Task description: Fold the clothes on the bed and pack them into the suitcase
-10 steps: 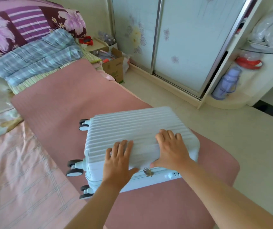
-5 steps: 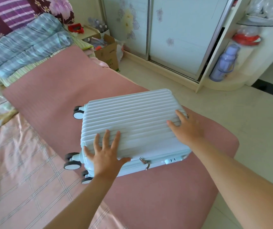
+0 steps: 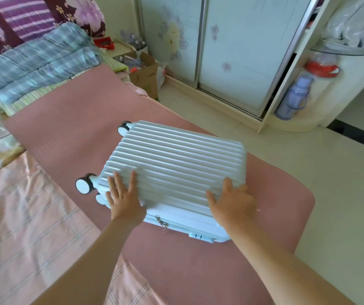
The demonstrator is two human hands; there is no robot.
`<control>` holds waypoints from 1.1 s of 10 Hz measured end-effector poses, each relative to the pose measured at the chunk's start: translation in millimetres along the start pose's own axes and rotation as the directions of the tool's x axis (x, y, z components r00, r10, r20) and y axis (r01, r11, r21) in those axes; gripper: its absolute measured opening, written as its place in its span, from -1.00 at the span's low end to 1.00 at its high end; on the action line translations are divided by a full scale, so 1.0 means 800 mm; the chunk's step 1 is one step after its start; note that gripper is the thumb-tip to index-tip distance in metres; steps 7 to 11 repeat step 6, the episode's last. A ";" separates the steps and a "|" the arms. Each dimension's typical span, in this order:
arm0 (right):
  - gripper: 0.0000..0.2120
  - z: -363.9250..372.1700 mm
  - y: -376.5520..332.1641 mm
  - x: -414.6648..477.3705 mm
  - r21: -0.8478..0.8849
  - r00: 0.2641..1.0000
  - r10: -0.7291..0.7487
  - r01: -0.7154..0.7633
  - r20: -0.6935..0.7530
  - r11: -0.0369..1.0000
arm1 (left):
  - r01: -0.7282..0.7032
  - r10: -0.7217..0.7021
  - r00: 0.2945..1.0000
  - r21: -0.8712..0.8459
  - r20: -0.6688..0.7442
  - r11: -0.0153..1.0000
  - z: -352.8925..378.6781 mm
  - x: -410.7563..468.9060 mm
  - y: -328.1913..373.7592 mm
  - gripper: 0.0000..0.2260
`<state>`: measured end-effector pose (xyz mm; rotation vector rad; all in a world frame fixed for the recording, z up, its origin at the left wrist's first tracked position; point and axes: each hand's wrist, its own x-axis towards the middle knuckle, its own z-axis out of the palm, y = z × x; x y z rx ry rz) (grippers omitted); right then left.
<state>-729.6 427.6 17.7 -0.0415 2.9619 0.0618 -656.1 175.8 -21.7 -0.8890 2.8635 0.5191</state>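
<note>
A pale blue ribbed suitcase [image 3: 176, 159] lies flat and closed on the pink mat [image 3: 70, 128] covering the bed, its wheels pointing left. My left hand [image 3: 124, 199] presses flat on the lid's near left part, fingers straight. My right hand [image 3: 231, 203] lies on the lid's near right corner with fingers spread. The zipper pull [image 3: 160, 221] and a lock [image 3: 199, 236] show on the near side. No loose clothes are visible on the mat.
Folded blue plaid bedding [image 3: 35, 62] and purple floral pillows [image 3: 22, 20] are stacked at the bed's head. A cardboard box [image 3: 145, 73] stands on the floor by the sliding wardrobe doors [image 3: 231, 51]. A purple thermos [image 3: 293, 95] sits on a corner shelf. The bed edge runs right of the suitcase.
The suitcase has turned, its right end swinging away from me. My right hand slid back from the far right edge to the near right corner; my left hand stays on the lid.
</note>
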 end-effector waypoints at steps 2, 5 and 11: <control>-0.40 -0.046 -0.032 0.079 -0.126 0.960 -0.264 0.252 -0.094 0.960 | -0.003 -0.011 0.993 -0.115 -0.117 0.993 -0.009 -0.010 0.061 -0.38; -0.32 0.001 -0.028 0.137 0.078 0.872 -0.484 0.478 0.078 0.875 | -0.113 0.119 0.992 0.147 -0.034 0.983 0.005 0.014 0.061 -0.35; -0.34 -0.017 -0.019 0.129 0.151 0.855 -0.504 0.485 0.124 0.861 | -0.149 0.143 0.988 0.095 0.059 0.984 -0.021 0.013 0.060 -0.37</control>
